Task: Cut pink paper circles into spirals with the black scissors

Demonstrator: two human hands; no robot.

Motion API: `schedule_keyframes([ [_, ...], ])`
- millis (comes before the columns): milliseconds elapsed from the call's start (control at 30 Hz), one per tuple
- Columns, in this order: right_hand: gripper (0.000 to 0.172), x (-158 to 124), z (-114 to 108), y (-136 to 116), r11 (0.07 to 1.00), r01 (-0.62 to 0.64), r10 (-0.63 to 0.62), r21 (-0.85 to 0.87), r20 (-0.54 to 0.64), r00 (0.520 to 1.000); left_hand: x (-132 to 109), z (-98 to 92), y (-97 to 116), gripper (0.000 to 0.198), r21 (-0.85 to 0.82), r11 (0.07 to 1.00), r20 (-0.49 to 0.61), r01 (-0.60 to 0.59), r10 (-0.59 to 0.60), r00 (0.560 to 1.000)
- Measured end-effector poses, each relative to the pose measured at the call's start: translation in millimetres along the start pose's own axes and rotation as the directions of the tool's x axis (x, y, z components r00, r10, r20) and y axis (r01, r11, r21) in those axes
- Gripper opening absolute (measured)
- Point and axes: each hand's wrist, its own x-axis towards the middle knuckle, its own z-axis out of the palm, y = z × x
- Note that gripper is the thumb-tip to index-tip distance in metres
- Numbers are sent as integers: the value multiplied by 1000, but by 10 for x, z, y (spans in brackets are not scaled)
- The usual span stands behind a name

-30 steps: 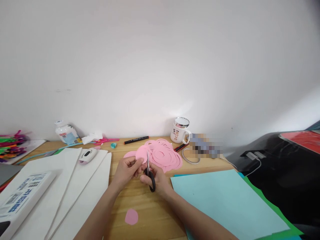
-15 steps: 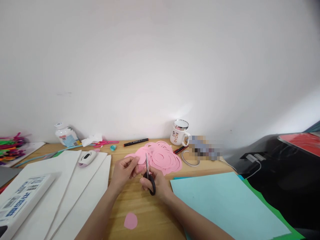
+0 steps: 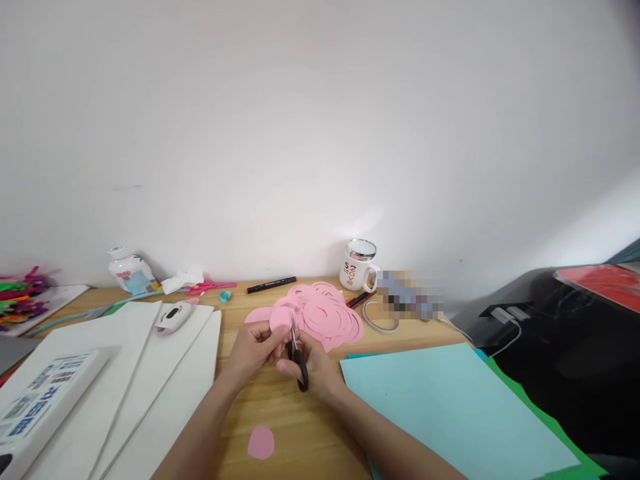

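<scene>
My left hand (image 3: 257, 347) pinches a small pink paper disc (image 3: 281, 320) between thumb and fingers. In my right hand (image 3: 314, 365) is a pair of scissors (image 3: 302, 368) with black handles, blades pointing away from me and lying against the disc's right edge. Just beyond both hands spreads a pile of pink paper cut-outs (image 3: 327, 317), many with curved cuts. A single pink paper piece (image 3: 261, 443), roughly round, lies on the wooden table (image 3: 295, 427) between my forearms.
Light blue sheets (image 3: 450, 407) over green ones lie at right; white sheets (image 3: 185, 373) and a white box (image 3: 50, 400) at left. Along the wall are a mug (image 3: 353, 273), a black marker (image 3: 271, 285), pink scissors (image 3: 213, 287) and a white bottle (image 3: 133, 272).
My left hand has turned and shifted slightly right, closer to my right hand, bringing the pink disc round against the scissor blades. The loose piece on the table has stayed put.
</scene>
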Motion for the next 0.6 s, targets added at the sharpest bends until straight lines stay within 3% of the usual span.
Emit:
schedule_keyframes([
  [300,45,-2,-14,-6,999,-24,24,-42,-15,1000,15,-36,-8,42,11,1000,27,9,-9,1000],
  [600,41,-5,-12,51,995,-97,95,-39,-52,994,41,-79,-44,45,52,998,-24,-20,21,1000],
])
